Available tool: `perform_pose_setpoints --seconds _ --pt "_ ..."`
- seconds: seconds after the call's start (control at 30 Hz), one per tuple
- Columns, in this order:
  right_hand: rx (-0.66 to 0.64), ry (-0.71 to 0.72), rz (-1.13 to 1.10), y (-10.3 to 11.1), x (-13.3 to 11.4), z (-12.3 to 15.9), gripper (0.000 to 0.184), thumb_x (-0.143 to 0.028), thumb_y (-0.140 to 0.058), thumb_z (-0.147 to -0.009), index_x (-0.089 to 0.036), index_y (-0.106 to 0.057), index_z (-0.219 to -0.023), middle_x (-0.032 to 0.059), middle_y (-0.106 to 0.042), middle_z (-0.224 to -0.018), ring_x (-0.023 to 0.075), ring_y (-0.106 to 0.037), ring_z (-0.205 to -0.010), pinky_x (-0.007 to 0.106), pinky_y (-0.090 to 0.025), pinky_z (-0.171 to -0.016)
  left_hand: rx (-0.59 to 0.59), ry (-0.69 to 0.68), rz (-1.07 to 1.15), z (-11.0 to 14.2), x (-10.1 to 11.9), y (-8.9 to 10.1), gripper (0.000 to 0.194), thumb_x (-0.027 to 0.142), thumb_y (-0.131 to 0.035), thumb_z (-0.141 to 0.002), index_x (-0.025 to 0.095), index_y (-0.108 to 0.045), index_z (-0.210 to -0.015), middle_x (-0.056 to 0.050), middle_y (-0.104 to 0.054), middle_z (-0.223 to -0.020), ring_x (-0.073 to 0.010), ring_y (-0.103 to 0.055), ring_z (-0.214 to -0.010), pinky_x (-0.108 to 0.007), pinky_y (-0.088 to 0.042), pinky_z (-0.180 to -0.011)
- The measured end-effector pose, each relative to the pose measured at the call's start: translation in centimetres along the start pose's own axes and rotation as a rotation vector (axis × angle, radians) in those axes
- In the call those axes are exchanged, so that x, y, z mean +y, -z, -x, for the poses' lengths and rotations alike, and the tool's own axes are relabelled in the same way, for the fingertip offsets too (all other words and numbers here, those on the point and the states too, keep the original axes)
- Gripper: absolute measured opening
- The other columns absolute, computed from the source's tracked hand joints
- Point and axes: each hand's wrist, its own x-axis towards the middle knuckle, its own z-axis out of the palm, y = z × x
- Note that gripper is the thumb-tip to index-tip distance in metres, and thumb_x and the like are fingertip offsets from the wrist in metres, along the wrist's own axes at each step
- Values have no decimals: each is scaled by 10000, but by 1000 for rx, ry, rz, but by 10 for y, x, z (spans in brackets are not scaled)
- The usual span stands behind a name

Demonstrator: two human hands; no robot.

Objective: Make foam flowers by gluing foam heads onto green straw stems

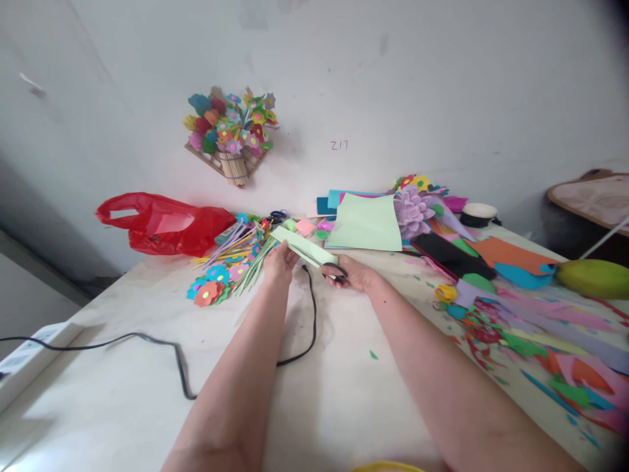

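Observation:
My left hand pinches the near edge of a long pale green foam strip, holding it above the table. My right hand is closed around black-handled scissors, whose blades meet the right end of the strip. A black cable runs on the table beneath and between my forearms.
A pale green sheet lies beyond the hands on stacked coloured foam. Foam flowers and stems sit left, beside a red plastic bag. Coloured scraps, a black phone-like slab and a yellow-green object fill the right side. A flower bouquet hangs on the wall.

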Motion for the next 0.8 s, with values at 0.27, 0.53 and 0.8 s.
perform_pose_setpoints --seconds 0.27,0.53,0.8 --pt "1 -15 -18 0 1 -2 327 -435 -633 -674 -149 -473 -683 -18 -528 -502 46 -430 -359 147 -232 -297 -15 7 -53 0 -4 0 71 169 -571 -737 142 -557 -801 -21 -627 -641 -120 -606 -566 -238 -504 -590" --pt "25 -9 -19 -2 1 -1 276 -353 -661 -651 -155 -475 -701 -36 -506 -495 34 -399 -351 141 -221 -303 -5 1 -36 3 -1 -2 20 141 -551 -741 129 -555 -757 -23 -613 -607 -124 -600 -542 -249 -503 -577" --pt "21 -8 -5 -1 2 -1 279 -372 -651 -656 -165 -477 -726 -41 -502 -489 37 -397 -356 138 -217 -307 47 7 5 3 4 -2 16 132 -542 -749 132 -558 -748 -11 -605 -579 -114 -598 -517 -235 -506 -567"
